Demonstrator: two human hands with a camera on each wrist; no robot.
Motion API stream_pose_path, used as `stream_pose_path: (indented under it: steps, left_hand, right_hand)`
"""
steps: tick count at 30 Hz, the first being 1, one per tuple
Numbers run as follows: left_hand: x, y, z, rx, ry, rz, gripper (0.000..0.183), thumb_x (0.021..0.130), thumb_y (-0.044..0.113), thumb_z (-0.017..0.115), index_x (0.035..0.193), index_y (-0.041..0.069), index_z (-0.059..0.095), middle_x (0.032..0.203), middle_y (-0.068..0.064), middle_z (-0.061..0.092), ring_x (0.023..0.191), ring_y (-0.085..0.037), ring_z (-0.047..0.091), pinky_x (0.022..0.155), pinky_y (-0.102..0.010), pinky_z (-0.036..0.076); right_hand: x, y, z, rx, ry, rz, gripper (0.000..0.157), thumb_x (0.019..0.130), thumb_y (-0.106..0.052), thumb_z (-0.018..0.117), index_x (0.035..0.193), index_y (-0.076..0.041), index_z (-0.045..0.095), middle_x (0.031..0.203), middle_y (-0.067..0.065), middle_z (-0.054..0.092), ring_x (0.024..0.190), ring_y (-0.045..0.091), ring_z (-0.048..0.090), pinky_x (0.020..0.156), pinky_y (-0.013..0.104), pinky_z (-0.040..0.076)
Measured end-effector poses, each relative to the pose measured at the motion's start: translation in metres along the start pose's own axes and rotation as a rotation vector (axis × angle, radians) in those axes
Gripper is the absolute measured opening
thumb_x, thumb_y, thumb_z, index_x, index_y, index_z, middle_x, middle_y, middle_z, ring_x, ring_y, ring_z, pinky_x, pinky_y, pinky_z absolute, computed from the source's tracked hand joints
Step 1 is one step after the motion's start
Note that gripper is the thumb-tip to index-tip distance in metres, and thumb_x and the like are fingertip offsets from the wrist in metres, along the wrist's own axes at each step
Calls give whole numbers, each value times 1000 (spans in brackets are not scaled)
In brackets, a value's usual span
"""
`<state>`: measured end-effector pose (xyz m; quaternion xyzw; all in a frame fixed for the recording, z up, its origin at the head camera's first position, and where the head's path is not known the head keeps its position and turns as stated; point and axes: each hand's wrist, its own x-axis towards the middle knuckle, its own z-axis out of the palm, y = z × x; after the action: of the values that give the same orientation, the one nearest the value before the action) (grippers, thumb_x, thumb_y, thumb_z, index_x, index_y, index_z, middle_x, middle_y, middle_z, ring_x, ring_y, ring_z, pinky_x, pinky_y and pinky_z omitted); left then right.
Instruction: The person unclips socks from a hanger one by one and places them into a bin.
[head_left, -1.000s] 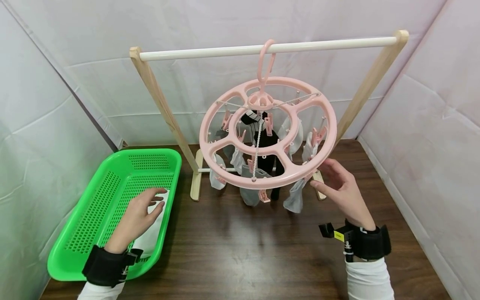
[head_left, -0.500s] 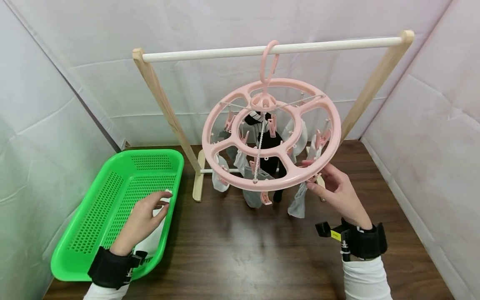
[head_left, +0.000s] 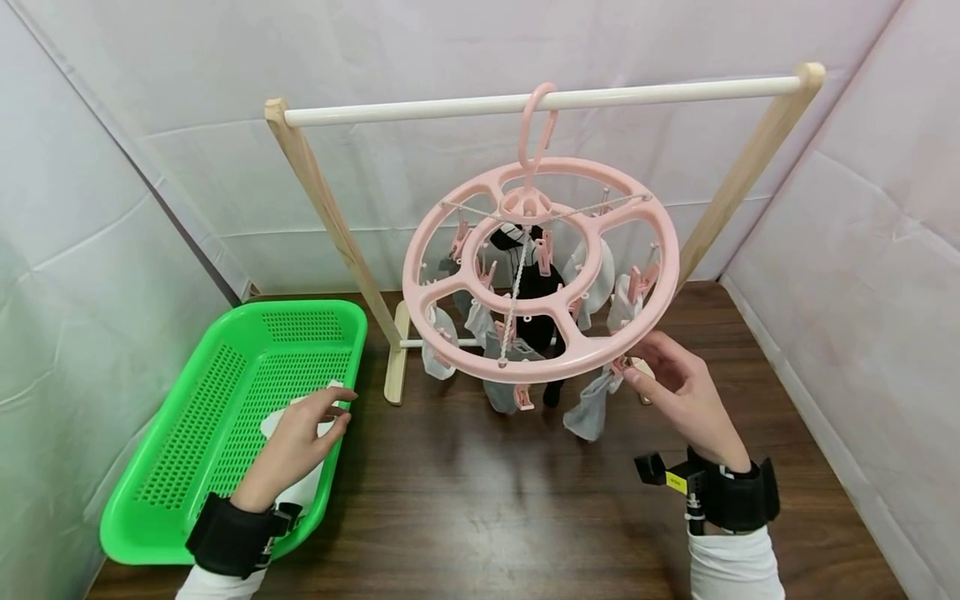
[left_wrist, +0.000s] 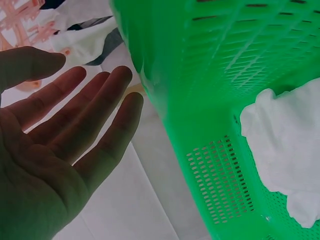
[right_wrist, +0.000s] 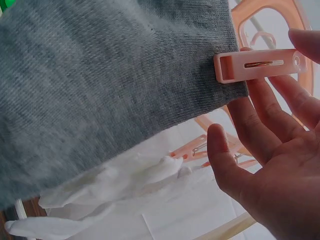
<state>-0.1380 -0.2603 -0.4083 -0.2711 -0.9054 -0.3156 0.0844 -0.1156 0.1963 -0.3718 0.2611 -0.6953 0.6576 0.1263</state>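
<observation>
— Where is the gray sock?

— At about five o'clock on the pink ring, as the head view shows it, hanging with its edge in a pink clothespin.

— And the right hand?

— Just outside the ring, around four o'clock. It pinches the clothespin's tail end between thumb and fingers. Whether a fingertip behind also brushes the cloth, I can't tell.

— Why hold it by that end?

— Probably because squeezing there works the spring, while the other end bites the sock.

— What about the left hand?

— Loosely spread, pinching nothing. It hovers over the green basket, at eight o'clock from the ring, above a white cloth; perhaps it's kept there to have that cloth within reach.

— Anything else hanging?

— A black sock near the middle, pale ones around it. The ring's hook sits over the white rod at twelve o'clock, presumably so everything dangles freely.

— Any brand or writing?

— A yellow label by the right wrist strap, its marks too small to read. I can make out no brand.
</observation>
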Motion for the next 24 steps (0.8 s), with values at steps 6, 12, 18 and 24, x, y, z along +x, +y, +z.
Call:
stream_pose_path:
  steps: [6, 12, 18, 24]
  left_hand:
    - [2, 3, 1, 15, -15, 0, 26, 86, -10, 65, 112, -2, 61, 105, -16, 64, 87, -29, 67, 74, -44, 53]
    - [5, 8, 0, 32, 9, 67, 27, 86, -9, 65, 112, -1, 62, 104, -14, 65, 87, -27, 67, 72, -42, 53]
    - [9, 15, 1, 34, 27, 101, 28, 86, -9, 66, 112, 0, 62, 104, -12, 65, 86, -24, 66, 72, -40, 53]
    - [15, 25, 4, 22, 24, 134, 28, 86, -10, 67, 112, -1, 62, 103, -11, 65, 86, -23, 66, 72, -37, 53]
  right_hand:
    - [-3, -3, 0, -50, 1, 23, 40, 90, 15, 54, 128, 2, 56, 113, 5, 64, 90, 15, 56, 58, 24, 39]
    - [-2, -3, 3, -8, -9, 20, 38, 91, 12, 55, 129, 7, 53, 115, 7, 65, 98, 16, 60, 71, 21, 46]
    - [-2, -3, 11, -37, 9, 63, 38, 91, 13, 56, 127, 0, 57, 113, 5, 67, 102, 16, 62, 79, 23, 49]
    - [-2, -3, 22, -11, 13, 57, 40, 89, 16, 57, 127, 1, 57, 112, 8, 67, 99, 16, 63, 79, 24, 50]
